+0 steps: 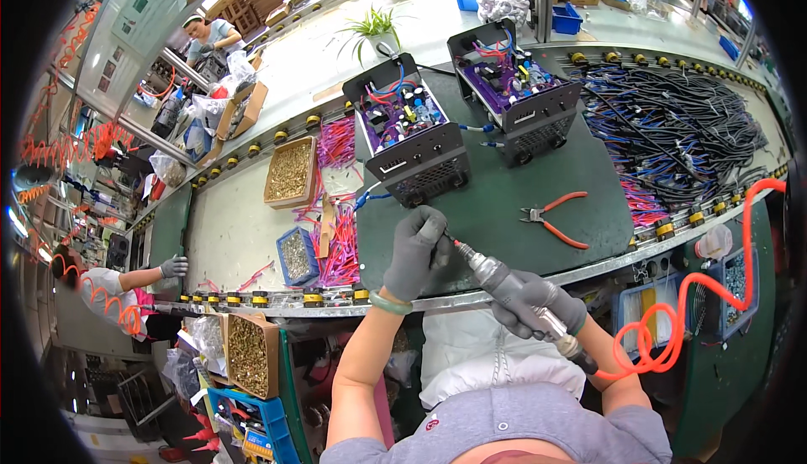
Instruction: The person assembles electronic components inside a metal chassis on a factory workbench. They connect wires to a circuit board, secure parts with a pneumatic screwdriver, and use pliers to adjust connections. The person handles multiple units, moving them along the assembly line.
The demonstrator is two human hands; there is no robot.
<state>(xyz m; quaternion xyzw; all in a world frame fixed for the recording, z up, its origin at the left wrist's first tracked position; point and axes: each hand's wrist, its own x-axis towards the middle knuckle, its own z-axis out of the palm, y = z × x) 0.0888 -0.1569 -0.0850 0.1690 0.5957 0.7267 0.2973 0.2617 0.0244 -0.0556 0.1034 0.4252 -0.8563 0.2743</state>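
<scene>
My right hand (542, 303), in a grey glove, is wrapped round a silver pneumatic screwdriver (498, 281) whose tip points up and left. At that tip my left hand (418, 250), also gloved, is closed with its fingers pinched together; whatever sits between them is too small to make out. Beyond my hands, on a green mat (496, 212), stand two open black metal cases, a left case (420, 170) and a right case (538, 111). Purple circuit boards with wires show inside both. Red-handled cutting pliers (555, 220) lie spread on the mat to the right.
A red coiled air hose (672, 321) runs from the screwdriver to the right. Bundled black cables (681, 128) lie at the right. Left of the mat are pink wires (340, 241), a blue tray (297, 258) and a cardboard box (292, 174) of small parts. Co-workers are farther left.
</scene>
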